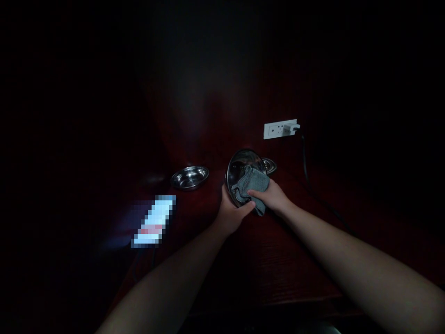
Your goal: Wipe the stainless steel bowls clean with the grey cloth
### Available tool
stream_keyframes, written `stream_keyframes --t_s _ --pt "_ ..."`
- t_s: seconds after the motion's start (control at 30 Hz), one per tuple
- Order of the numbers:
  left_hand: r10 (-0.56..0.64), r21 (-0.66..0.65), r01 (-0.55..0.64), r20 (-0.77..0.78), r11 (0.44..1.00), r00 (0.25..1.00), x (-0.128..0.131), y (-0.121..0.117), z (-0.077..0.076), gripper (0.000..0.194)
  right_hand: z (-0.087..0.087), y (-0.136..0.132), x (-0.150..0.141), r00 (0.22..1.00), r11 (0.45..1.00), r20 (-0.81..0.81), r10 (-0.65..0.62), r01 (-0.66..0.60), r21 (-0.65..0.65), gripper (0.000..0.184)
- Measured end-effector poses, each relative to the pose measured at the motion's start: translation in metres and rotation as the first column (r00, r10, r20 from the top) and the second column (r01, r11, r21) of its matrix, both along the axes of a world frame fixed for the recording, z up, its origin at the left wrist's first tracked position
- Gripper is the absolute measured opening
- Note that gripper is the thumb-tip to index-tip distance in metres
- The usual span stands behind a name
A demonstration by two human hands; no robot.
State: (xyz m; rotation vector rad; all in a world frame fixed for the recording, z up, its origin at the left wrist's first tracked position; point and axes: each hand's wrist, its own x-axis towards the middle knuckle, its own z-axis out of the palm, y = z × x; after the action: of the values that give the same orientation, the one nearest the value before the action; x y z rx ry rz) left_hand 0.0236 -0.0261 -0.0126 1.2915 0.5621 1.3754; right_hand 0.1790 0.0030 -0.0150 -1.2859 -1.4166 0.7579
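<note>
My left hand (232, 212) grips a shiny metal bowl (243, 161) from below and the left, its thumb near the lower rim. The bowl is tilted up with its inside toward me. A grey-green cloth (256, 181) lies bunched against the inside of the bowl. My right hand (273, 197) is closed on this cloth at the bowl's right side, the thumb on top of it. Most of the fingers of both hands are hidden behind the bowl and cloth.
A shallow metal dish (190, 178) stands to the left on the dark red table (271, 264). Behind the bowl shows part of another metal piece (270, 165). A lit, pixelated screen (155, 221) is at the left. A black cable (305, 157) runs from the wall socket (280, 129).
</note>
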Motion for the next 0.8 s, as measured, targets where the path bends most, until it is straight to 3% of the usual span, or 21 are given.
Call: stream_keyframes --t_s 0.27,0.5,0.8 --pt "-0.009 -0.047 0.007 -0.054 0.999 0.999 -0.002 0.000 -0.003 0.073 0.005 -0.002 0.001 0.992 0.995 -0.119 -0.040 0.029 -0.091 0.038" --pt "-0.049 -0.051 0.046 -0.061 0.998 0.997 -0.005 0.005 -0.004 0.076 0.006 0.000 0.005 0.993 0.989 -0.081 -0.082 0.071 -0.134 0.040" --pt "-0.099 -0.187 0.099 0.011 0.977 0.995 -0.009 0.006 -0.001 0.076 0.006 0.004 0.013 0.998 0.992 -0.045 -0.043 0.037 -0.121 0.041"
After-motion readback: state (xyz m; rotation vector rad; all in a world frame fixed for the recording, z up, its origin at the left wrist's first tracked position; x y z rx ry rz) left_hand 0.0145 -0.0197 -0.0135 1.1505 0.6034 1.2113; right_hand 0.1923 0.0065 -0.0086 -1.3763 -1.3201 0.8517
